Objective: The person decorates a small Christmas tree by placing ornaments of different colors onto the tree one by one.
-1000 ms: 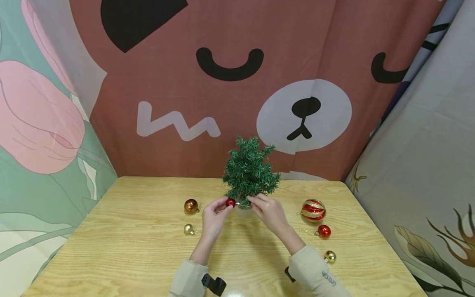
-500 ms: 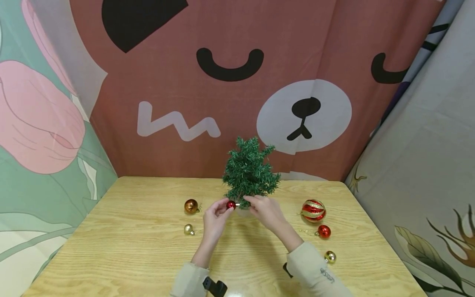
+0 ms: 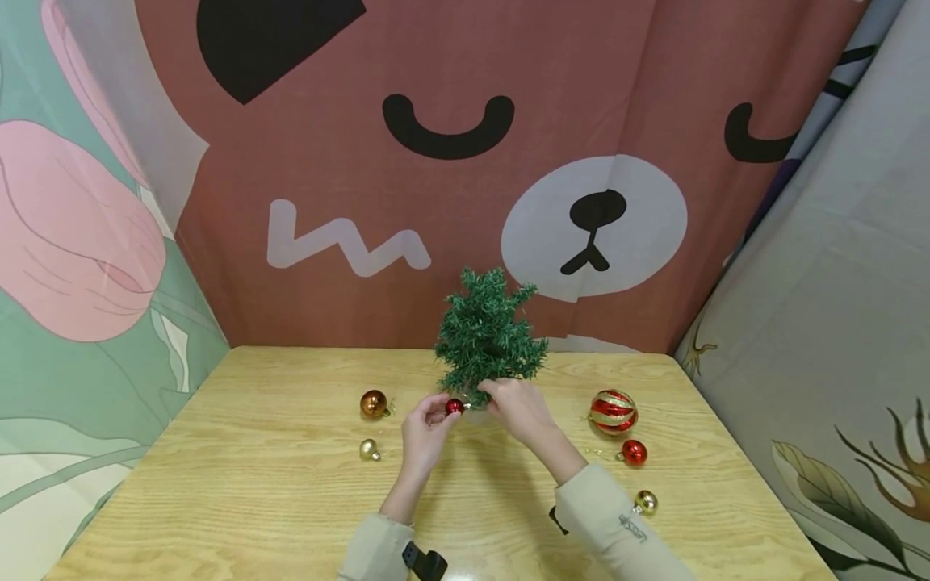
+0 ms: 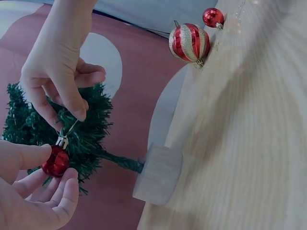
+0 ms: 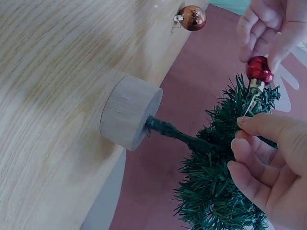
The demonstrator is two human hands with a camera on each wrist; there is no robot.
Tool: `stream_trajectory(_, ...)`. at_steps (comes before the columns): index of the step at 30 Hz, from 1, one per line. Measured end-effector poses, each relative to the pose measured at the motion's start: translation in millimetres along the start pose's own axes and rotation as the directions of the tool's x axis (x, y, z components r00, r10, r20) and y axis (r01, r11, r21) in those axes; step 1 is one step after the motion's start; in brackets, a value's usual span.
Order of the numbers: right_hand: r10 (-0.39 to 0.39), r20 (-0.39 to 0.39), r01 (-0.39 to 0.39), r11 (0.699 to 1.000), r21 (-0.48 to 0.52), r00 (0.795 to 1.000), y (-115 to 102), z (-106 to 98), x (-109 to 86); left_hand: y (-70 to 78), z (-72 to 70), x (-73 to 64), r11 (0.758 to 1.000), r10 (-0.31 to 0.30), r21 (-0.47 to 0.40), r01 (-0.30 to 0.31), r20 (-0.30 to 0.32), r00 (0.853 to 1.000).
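Note:
A small red Christmas bauble (image 4: pixel 56 161) with a silver cap is pinched between the thumb and fingertips of my left hand (image 3: pixel 424 434). From the cap runs a thin gold string (image 4: pixel 73 126), and the thumb and index finger of my right hand (image 3: pixel 523 413) pinch its other end, as the right wrist view shows. Both hands work at the lower front branches of a small green artificial Christmas tree (image 3: pixel 485 327). The tree stands upright on a round pale base (image 4: pixel 158 175), mostly covered by the hands in the head view. Whether the string touches a branch is unclear.
Left on the wooden table (image 3: pixel 254 492) lie a copper-brown bauble (image 3: pixel 374 403) and a small pale gold one (image 3: pixel 368 449). To the right are a large red-and-gold striped bauble (image 3: pixel 613 411), a red bauble (image 3: pixel 634 453) and a gold bauble (image 3: pixel 646 502). A printed curtain (image 3: pixel 327 307) hangs behind.
The left hand and the red bauble have shifted slightly down and to the right. The right hand has edged a little to the left, and the tree stands where it was.

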State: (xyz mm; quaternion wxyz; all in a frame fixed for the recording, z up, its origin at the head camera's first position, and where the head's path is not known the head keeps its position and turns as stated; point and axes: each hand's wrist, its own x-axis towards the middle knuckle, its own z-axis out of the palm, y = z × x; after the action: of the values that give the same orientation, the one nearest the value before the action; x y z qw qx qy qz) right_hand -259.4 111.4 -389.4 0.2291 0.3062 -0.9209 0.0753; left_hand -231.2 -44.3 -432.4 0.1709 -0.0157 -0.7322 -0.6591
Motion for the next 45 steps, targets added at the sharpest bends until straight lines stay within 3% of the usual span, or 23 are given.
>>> stream_trajectory(7, -0.019, -0.042, 0.020, 0.999, 0.028, 0.999, 1.2, -0.4, -0.1, -6.2, 0.3, -1.9, 0.997, 0.024, 0.067, -0.025, 0.025, 0.999)
stream_trajectory(12, -0.002, -0.035, 0.005, 0.997, 0.079, 0.999, 1.8, -2.0, 0.0, -8.6, -0.3, -3.5, 0.991, 0.017, 0.131, -0.027, 0.074, 0.997)
stream_trajectory(17, 0.001, -0.030, 0.002, 0.995, 0.095, 1.000, 2.4, -1.4, -0.4, -9.3, -1.5, -4.0, 0.990, 0.013, 0.141, -0.031, 0.124, 0.992)
stream_trajectory(30, 0.002, -0.067, 0.004, 0.996, 0.093, 0.998, 3.4, 1.0, -0.4, -14.8, -2.3, -7.2, 0.968, 0.009, 0.239, -0.081, 0.288, 0.958)
stream_trajectory(37, -0.004, -0.076, 0.011, 0.996, 0.093, 0.997, 3.2, 2.5, -1.5, -14.5, -0.4, -8.5, 0.956, 0.003, 0.279, -0.092, 0.304, 0.953)
stream_trajectory(45, -0.001, -0.095, 0.013, 0.992, 0.126, 0.996, 3.5, 3.3, -2.7, -13.2, -1.2, -10.4, 0.944, -0.082, 0.328, -0.024, 0.306, 0.948)
